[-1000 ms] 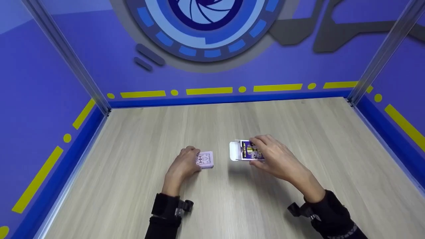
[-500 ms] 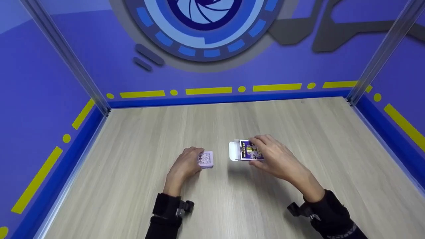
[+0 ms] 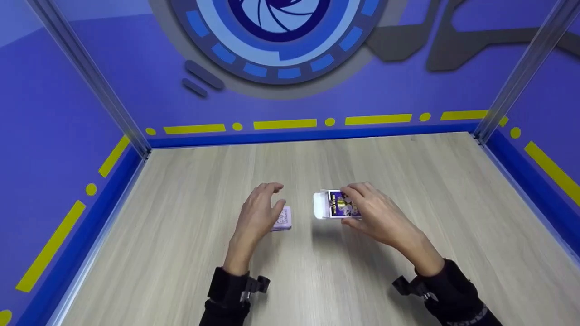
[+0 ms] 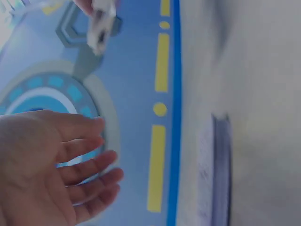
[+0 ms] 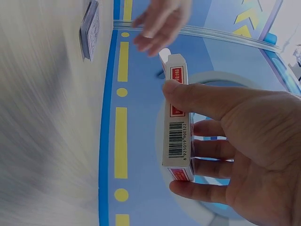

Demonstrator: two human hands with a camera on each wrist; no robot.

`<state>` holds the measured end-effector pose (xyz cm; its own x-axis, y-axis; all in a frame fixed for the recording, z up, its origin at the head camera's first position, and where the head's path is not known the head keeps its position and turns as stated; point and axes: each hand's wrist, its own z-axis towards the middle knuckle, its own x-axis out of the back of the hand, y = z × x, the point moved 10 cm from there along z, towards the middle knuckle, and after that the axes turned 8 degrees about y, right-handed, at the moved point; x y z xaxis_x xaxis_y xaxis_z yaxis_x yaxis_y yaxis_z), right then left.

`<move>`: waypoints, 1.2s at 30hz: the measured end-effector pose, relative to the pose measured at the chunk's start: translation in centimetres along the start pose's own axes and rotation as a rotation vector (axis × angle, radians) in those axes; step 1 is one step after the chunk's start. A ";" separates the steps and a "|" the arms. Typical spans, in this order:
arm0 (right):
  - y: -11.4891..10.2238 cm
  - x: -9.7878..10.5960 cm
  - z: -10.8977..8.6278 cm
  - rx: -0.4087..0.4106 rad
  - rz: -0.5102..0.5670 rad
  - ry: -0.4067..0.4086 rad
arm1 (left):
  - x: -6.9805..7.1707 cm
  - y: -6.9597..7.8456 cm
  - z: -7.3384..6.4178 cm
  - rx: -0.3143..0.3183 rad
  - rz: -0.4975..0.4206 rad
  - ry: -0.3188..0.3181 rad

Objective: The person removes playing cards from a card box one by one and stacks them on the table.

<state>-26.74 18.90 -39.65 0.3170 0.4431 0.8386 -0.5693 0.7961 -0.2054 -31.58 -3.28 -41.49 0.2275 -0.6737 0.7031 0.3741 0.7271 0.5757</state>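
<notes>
My right hand (image 3: 378, 215) grips a playing card box (image 3: 343, 204) between thumb and fingers, held above the table. Its white end flap (image 3: 320, 206) hangs open toward the left. The right wrist view shows a barcode and red print on the narrow side of the box (image 5: 178, 141), with the thumb across it. A deck of playing cards (image 3: 283, 219) with pale purple patterned backs lies stacked on the table. My left hand (image 3: 259, 210) is raised over the deck's left part and hides it; the fingers are spread apart and hold nothing. In the left wrist view the deck (image 4: 215, 172) is apart from the hand.
The wooden table (image 3: 190, 181) is enclosed by blue panels (image 3: 290, 104) at the back and both sides. Metal corner posts (image 3: 97, 81) stand at its back corners.
My left hand has let go of the deck and lifted upward, its fingers unfolding. The deck stays on the table. My right hand and the box have hardly moved.
</notes>
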 end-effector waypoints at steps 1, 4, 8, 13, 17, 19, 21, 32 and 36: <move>0.0 0.0 0.0 -0.002 -0.001 0.000 | 0.4 1.0 0.0 -0.019 -0.044 0.041; 0.0 0.0 0.1 -0.001 0.000 0.002 | 0.8 3.7 -0.3 -0.049 -0.213 0.104; -0.1 0.1 0.1 -0.002 0.002 0.010 | -0.6 6.5 -0.9 -0.082 -0.405 0.064; -0.5 0.3 0.1 0.023 0.001 0.025 | -2.9 7.5 -1.5 -0.099 -0.446 0.004; -1.0 0.3 0.1 0.047 0.004 0.032 | -4.1 6.8 -1.7 -0.058 -0.435 -0.006; -1.1 0.2 0.1 0.056 0.003 0.034 | -4.6 6.2 -1.7 -0.027 -0.440 -0.007; -1.3 0.2 0.1 0.060 0.000 0.030 | -5.0 5.8 -1.7 0.001 -0.443 -0.010; -1.8 -0.1 0.0 0.083 0.011 0.017 | -5.7 4.8 -1.8 0.075 -0.422 -0.032; -1.6 -0.2 0.0 0.081 0.004 0.019 | -5.7 4.6 -1.8 0.118 -0.453 -0.033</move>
<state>-25.89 17.48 -39.49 0.3286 0.4543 0.8280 -0.6295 0.7589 -0.1666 -29.50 3.60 -43.62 0.0353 -0.9233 0.3823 0.3240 0.3725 0.8696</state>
